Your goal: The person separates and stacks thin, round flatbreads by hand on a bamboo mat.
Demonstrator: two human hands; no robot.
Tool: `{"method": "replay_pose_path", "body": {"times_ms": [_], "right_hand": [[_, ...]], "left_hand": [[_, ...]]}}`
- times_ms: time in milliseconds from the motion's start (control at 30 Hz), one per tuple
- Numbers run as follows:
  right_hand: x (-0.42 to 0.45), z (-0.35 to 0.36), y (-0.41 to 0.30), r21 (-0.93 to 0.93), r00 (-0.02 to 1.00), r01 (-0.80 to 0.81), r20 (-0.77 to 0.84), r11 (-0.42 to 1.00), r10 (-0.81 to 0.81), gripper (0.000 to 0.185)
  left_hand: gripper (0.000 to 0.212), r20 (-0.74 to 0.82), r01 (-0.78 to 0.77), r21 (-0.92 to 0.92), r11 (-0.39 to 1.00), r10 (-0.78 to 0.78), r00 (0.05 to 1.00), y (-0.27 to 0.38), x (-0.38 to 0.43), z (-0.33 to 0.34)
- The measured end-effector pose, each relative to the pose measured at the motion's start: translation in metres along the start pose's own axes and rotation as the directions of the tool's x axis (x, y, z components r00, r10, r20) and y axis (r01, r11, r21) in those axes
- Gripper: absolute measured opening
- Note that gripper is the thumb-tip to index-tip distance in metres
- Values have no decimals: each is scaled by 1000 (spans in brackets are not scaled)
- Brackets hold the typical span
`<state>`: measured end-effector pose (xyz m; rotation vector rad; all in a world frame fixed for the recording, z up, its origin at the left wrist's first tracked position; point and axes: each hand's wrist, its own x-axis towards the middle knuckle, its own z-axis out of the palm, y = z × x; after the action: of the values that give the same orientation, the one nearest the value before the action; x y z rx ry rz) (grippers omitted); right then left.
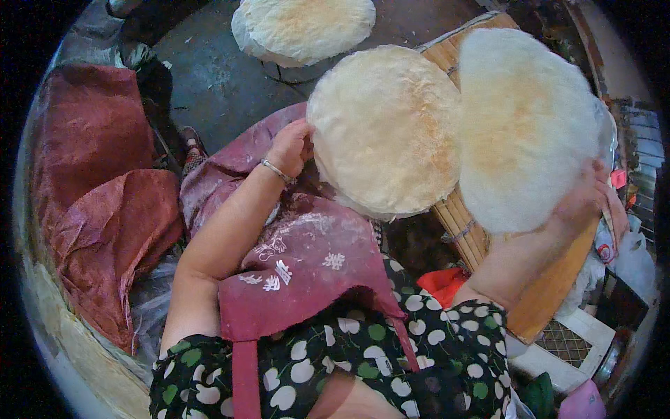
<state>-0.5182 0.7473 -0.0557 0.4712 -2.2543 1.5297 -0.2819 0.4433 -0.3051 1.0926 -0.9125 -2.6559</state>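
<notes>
My left hand [293, 144] grips the left edge of a round, thin flatbread [384, 131], pale with browned patches. More layers show under its lower rim, so it seems to be a stack. On the right, my right hand [581, 194] is blurred at the lower right edge of a second large flatbread [523, 125], which it appears to hold. This flatbread is also blurred and overlaps a board of bamboo or wooden slats [460, 230]. The two flatbreads meet edge to edge in the middle of the view.
Ahead, a pile of flatbreads [303, 29] rests on a wire-legged stand [285, 78]. Red-brown cloth [94, 157] covers something at left. A floured maroon apron [314, 256] lies over my lap. Plastic bags [633, 256] and a white grated frame [570, 345] are at right.
</notes>
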Motion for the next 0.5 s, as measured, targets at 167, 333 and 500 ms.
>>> {"method": "replay_pose_path", "body": {"times_ms": [167, 333, 500], "right_hand": [[1, 19, -86, 360, 877, -75, 469, 930, -110, 20], [-73, 144, 0, 274, 759, 102, 600, 956, -252, 10], [-189, 204, 14, 109, 760, 167, 619, 980, -198, 8]], "left_hand": [[27, 245, 45, -275, 960, 24, 969, 7, -15, 6], [34, 415, 26, -256, 966, 86, 906, 14, -24, 9], [33, 418, -44, -123, 991, 92, 904, 18, -28, 21]]}}
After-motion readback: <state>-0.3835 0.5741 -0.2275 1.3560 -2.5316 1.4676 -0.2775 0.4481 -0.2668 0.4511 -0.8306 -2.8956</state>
